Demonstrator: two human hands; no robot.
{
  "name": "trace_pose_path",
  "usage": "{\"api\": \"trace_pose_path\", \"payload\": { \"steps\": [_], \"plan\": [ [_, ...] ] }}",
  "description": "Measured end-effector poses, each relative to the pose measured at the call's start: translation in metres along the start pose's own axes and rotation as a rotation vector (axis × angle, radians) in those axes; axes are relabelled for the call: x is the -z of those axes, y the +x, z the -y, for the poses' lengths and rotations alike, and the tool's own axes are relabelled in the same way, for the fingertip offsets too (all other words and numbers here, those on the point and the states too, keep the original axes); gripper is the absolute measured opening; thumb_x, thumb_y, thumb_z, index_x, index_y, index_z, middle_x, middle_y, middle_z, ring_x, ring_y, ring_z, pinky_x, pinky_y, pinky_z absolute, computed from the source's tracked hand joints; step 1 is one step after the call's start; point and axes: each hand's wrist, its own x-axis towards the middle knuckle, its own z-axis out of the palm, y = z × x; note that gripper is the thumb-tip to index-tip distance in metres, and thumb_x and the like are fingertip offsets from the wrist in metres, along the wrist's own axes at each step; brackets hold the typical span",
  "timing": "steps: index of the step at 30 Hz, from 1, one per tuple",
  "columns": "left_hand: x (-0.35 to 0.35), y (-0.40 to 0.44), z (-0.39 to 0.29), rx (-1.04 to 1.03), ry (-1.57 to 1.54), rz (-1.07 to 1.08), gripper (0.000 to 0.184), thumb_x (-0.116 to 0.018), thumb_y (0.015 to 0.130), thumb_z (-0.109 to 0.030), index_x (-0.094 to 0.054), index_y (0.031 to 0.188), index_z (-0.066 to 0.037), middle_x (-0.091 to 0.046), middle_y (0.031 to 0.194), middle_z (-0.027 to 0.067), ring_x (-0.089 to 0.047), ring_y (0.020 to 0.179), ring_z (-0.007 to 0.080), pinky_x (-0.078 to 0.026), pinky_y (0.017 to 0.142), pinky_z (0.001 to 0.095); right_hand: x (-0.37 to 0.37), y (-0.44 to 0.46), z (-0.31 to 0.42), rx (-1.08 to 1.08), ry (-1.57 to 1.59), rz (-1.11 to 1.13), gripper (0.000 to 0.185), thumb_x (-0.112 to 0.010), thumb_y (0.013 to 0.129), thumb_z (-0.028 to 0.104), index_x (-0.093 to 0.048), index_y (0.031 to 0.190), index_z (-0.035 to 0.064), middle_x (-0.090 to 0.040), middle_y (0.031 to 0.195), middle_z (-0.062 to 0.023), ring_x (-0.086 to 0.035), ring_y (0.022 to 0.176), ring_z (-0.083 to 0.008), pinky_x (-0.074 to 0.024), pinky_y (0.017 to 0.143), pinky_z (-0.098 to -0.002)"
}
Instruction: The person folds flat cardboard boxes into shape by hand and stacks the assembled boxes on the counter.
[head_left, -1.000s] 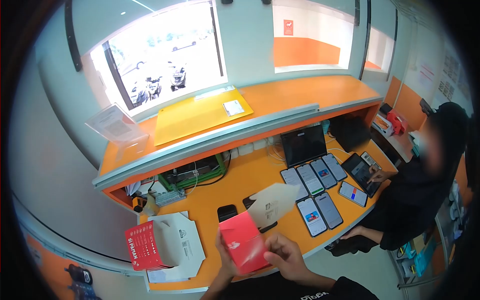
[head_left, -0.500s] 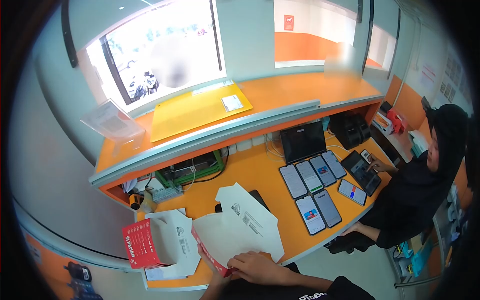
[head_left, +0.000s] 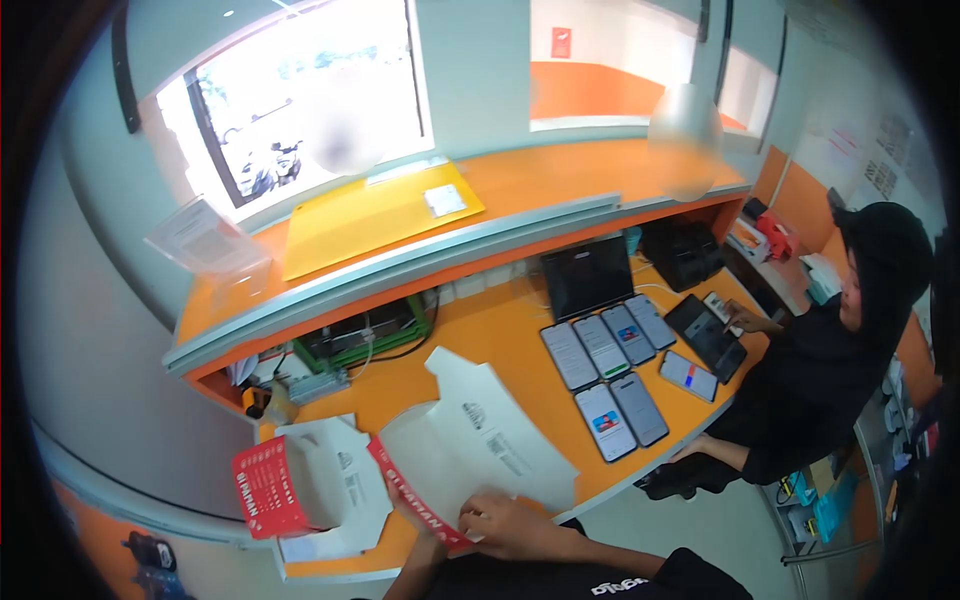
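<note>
A partly folded cardboard food box (head_left: 450, 440), white inside with a red printed side, is tilted at the desk's front edge, its long lid flap spread to the right. My left hand (head_left: 422, 530) grips the red side from outside, most of its fingers hidden behind the board. At the near corner, my right hand (head_left: 508, 525) has its fingers bent over the box's edge and pressed on the cardboard. To the left lies a stack of similar red and white boxes (head_left: 272, 492), nested together with their white flaps spread out.
Several phones (head_left: 605, 422) lie in rows before a laptop (head_left: 588, 280). At right a co-worker (head_left: 835, 350) touches a phone beside a tablet (head_left: 707, 335). A raised orange shelf (head_left: 540, 178) bears a yellow folder (head_left: 375, 222) and a clear stand (head_left: 212, 240). A green-framed device (head_left: 365, 335) sits underneath.
The box has turned slightly, so more of its red printed side shows, and its lid flap hangs lower at the right. Both hands remain on it. The whole view has shifted a little.
</note>
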Motion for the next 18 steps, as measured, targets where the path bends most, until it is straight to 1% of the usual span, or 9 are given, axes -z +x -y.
{"api": "trace_pose_path", "payload": {
  "steps": [3, 5, 7, 8, 9, 10, 14, 16, 18],
  "plan": [
    [-0.014, 0.002, 0.009, 0.045, -0.047, 0.044, 0.076, -0.038, 0.090, -0.065, -0.034, 0.142, -0.010, -0.045, 0.138, 0.0128, -0.049, 0.123, 0.0279, -0.043, 0.100, 0.0449, 0.037, -0.010, 0.010, 0.151, 0.119, 0.066, 0.046, -0.071, 0.083, 0.021, -0.053, 0.123, 0.0069, -0.056, 0.120, -0.0130, -0.054, 0.112, -0.0331, -0.0448, 0.094, -0.0398],
    [-0.024, 0.006, 0.013, 0.074, -0.090, 0.092, 0.076, -0.037, 0.090, -0.065, -0.034, 0.142, -0.010, -0.045, 0.139, 0.0128, -0.049, 0.124, 0.0280, -0.043, 0.100, 0.0449, 0.098, -0.018, 0.052, 0.134, 0.161, -0.175, 0.051, -0.072, 0.083, 0.021, -0.051, 0.127, 0.0061, -0.059, 0.118, -0.0132, -0.056, 0.111, -0.0309, -0.0458, 0.094, -0.0391],
    [-0.036, 0.007, 0.019, 0.120, -0.139, 0.150, 0.076, -0.037, 0.090, -0.065, -0.033, 0.142, -0.010, -0.044, 0.139, 0.0129, -0.049, 0.124, 0.0281, -0.043, 0.101, 0.0450, 0.151, -0.039, 0.075, 0.183, 0.114, -0.645, 0.056, -0.073, 0.082, 0.020, -0.049, 0.132, 0.0078, -0.061, 0.114, -0.0111, -0.058, 0.108, -0.0277, -0.0478, 0.091, -0.0386],
    [-0.041, 0.007, 0.019, 0.139, -0.160, 0.175, 0.076, -0.037, 0.090, -0.065, -0.033, 0.142, -0.010, -0.044, 0.140, 0.0129, -0.048, 0.124, 0.0281, -0.043, 0.101, 0.0450, 0.157, -0.036, 0.064, 0.564, 0.032, -1.136, 0.077, -0.066, 0.088, 0.026, -0.024, 0.146, -0.0033, -0.063, 0.099, -0.0025, -0.058, 0.095, -0.0204, -0.0483, 0.080, -0.0354],
    [-0.047, 0.006, 0.020, 0.152, -0.185, 0.196, 0.076, -0.037, 0.090, -0.065, -0.033, 0.142, -0.010, -0.044, 0.140, 0.0129, -0.048, 0.124, 0.0282, -0.043, 0.101, 0.0450, 0.165, -0.029, 0.083, 0.656, 0.174, -1.680, 0.074, -0.058, 0.092, 0.021, -0.015, 0.148, -0.0022, -0.053, 0.079, -0.0018, -0.048, 0.075, -0.0139, -0.0436, 0.069, -0.0308],
    [-0.052, 0.007, 0.020, 0.168, -0.210, 0.217, 0.076, -0.037, 0.090, -0.065, -0.033, 0.142, -0.010, -0.044, 0.140, 0.0130, -0.048, 0.125, 0.0282, -0.043, 0.101, 0.0451, 0.176, -0.030, 0.089, 0.905, 0.317, -1.848, 0.066, -0.050, 0.094, 0.014, -0.016, 0.148, -0.0017, -0.043, 0.071, -0.0010, -0.038, 0.069, -0.0119, -0.0393, 0.063, -0.0294],
    [-0.062, 0.004, 0.017, 0.222, -0.286, 0.259, 0.076, -0.036, 0.091, -0.065, -0.033, 0.143, -0.010, -0.043, 0.141, 0.0130, -0.048, 0.125, 0.0283, -0.043, 0.101, 0.0451, 0.186, -0.024, 0.108, 0.715, 0.197, -1.465, 0.062, -0.042, 0.095, 0.007, -0.013, 0.150, 0.0019, -0.052, 0.065, -0.0022, -0.043, 0.053, -0.0125, -0.0436, 0.057, -0.0264],
    [-0.062, 0.009, 0.020, 0.219, -0.232, 0.235, 0.076, -0.036, 0.091, -0.064, -0.033, 0.143, -0.009, -0.043, 0.141, 0.0130, -0.048, 0.125, 0.0282, -0.043, 0.101, 0.0449, 0.195, -0.040, 0.110, 0.791, 0.052, -1.434, 0.061, -0.042, 0.096, 0.007, -0.015, 0.150, 0.0040, -0.056, 0.067, -0.0015, -0.043, 0.049, -0.0121, -0.0457, 0.054, -0.0263],
    [-0.057, 0.011, 0.021, 0.214, -0.176, 0.204, 0.075, -0.035, 0.092, -0.064, -0.032, 0.143, -0.009, -0.043, 0.141, 0.0131, -0.048, 0.125, 0.0282, -0.043, 0.101, 0.0447, 0.193, -0.050, 0.123, 1.291, 0.138, -1.773, 0.059, -0.045, 0.097, 0.010, -0.020, 0.150, 0.0082, -0.053, 0.064, -0.0006, -0.041, 0.046, -0.0118, -0.0446, 0.048, -0.0265]
  ]
}}
